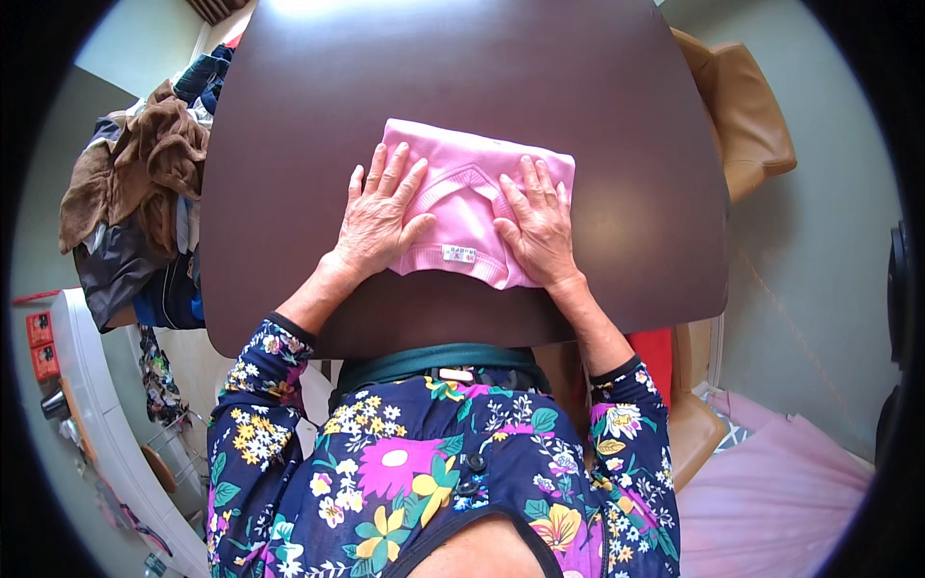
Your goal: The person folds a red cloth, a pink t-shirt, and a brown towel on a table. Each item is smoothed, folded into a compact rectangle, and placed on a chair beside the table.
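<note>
A pink V-neck knit garment (462,217) lies folded on the dark brown table (448,65), its ribbed neckline and a small white label towards me. My left hand (383,206) rests palm down on its left part, the fingers spread and pointing away from me. On the right part lies my right hand (536,220), also palm down, fingers somewhat apart. Neither hand grips the cloth. Both palms hide parts of the garment's sides.
A heap of clothes (166,152), brown, grey and blue, is piled against the table's left side. Tan leather chairs (755,108) stand along the right. Pink sheer fabric (780,498) spreads at the lower right. A white counter (97,390) holding small items is at the lower left.
</note>
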Demonstrator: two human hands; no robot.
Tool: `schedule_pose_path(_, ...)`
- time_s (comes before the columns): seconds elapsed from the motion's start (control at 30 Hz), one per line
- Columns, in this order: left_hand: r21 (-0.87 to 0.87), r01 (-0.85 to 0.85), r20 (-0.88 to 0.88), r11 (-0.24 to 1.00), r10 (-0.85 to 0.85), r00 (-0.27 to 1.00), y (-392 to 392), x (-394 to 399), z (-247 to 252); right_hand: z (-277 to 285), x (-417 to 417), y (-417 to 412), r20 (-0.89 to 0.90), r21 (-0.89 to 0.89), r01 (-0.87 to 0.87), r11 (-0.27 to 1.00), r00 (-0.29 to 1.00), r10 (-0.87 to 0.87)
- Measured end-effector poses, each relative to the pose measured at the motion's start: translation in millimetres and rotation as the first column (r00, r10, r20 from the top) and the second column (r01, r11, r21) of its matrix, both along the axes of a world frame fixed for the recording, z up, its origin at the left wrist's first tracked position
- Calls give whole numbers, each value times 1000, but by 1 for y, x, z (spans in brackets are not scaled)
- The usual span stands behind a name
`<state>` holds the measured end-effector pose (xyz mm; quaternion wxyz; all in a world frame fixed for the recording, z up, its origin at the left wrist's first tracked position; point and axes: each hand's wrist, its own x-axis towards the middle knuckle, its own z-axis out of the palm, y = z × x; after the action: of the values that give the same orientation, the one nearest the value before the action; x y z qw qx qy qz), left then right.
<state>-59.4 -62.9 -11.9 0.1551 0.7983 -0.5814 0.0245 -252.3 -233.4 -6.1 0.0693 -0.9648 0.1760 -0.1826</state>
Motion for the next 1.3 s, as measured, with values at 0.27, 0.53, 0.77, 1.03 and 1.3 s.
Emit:
schedule_pose_path(0.27, -151, -615, -986, 774, -71, 152, 24, -3, 18, 10, -51, -2, 180, 983, -124, 132, 560, -809)
schedule_pose_path(0.53, 155, -441, -931, 884, -19, -366, 9, 27, 31, 6, -42, -7, -38, 882, -323, -343, 677, -735)
schedule_pose_path(0.77, 283, -234, -908, 930, 181, -378, 8, 23, 51, 20, -39, 20, -78, 653, -400, -643, 809, -583)
schedule_pose_path(1.03, 250, -254, -856, 935, 91, -509, 23, 0, 56, 13, -48, 59, 215, 862, -402, -309, 841, -496)
schedule_pose_path(1.3, 285, -128, -819, 950, 172, -548, 15, 0, 42, 13, -81, 69, 101, 754, -440, -488, 812, -575)
